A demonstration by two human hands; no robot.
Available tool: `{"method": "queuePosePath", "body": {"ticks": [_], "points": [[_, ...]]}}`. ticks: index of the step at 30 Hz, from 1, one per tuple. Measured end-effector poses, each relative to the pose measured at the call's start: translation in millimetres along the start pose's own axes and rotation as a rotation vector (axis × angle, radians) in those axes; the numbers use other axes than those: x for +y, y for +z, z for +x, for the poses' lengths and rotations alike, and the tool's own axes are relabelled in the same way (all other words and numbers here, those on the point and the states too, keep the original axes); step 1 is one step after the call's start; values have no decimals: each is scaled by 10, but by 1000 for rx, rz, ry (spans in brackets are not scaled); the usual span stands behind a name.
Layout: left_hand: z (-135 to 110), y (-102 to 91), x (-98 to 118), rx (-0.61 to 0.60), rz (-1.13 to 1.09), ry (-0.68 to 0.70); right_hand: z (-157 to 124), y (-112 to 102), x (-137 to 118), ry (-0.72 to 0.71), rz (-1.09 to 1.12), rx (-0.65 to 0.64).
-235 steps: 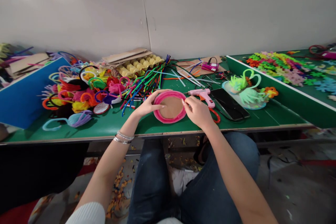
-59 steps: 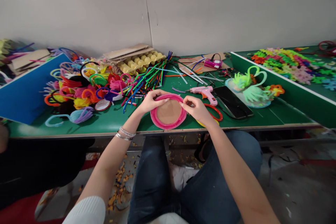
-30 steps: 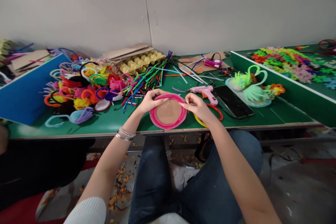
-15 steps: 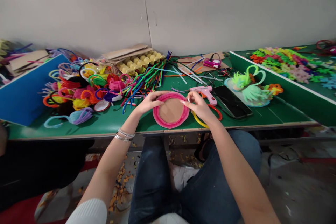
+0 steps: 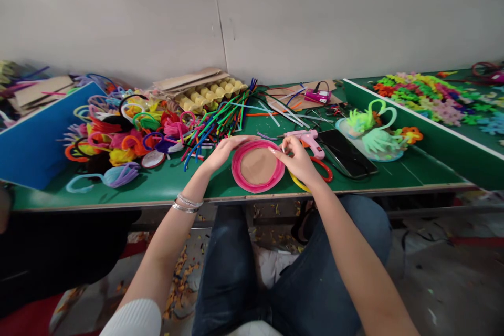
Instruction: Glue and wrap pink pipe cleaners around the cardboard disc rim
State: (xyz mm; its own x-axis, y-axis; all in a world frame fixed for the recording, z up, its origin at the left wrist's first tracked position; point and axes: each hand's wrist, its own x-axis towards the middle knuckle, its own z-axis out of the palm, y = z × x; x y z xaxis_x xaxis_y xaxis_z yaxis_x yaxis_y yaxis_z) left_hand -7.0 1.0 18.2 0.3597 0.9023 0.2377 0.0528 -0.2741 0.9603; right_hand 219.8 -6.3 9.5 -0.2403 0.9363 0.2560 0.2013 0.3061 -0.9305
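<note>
A round cardboard disc with a raised pink rim (image 5: 258,187) is between my hands at the table's front edge, its brown base facing up. My left hand (image 5: 225,153) lies along the far left of the rim, its fingers stretched out over the back edge. At the right side, my right hand (image 5: 296,160) pinches the rim between thumb and fingers. Just behind my right hand lies a pink glue gun (image 5: 309,139). Scissors with an orange-red handle (image 5: 325,169) and a yellow loop (image 5: 298,182) are partly hidden by that hand.
A black phone (image 5: 346,152) lies to the right, near green fuzzy swan figures (image 5: 380,139). Colourful pipe-cleaner pieces (image 5: 129,134) are heaped at left beside a blue divider (image 5: 47,136). Loose pipe cleaners (image 5: 226,121) and a yellow egg tray (image 5: 212,95) sit behind. A green divider (image 5: 425,136) stands at right.
The pink-rimmed disc has shifted slightly right. My left thumb has come off the top of its rim, and the left fingers now stretch along the back edge. My right hand keeps its pinch.
</note>
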Motion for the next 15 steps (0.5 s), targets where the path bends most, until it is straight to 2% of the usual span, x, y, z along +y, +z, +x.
{"method": "queuePosePath", "body": {"ticks": [5, 9, 11, 13, 15], "points": [[34, -104, 22, 186, -153, 58, 37, 25, 92, 42, -21, 19], [-8, -186, 70, 291, -146, 64, 49, 22, 129, 74, -129, 33], [-69, -170, 107, 310, -61, 68, 45, -3, 119, 37, -300, 73], [-153, -109, 156, 294, 47, 69, 35, -28, 92, -58, -460, 130], [-244, -17, 216, 247, 81, 67, 19, -27, 53, -153, -481, 155]]}}
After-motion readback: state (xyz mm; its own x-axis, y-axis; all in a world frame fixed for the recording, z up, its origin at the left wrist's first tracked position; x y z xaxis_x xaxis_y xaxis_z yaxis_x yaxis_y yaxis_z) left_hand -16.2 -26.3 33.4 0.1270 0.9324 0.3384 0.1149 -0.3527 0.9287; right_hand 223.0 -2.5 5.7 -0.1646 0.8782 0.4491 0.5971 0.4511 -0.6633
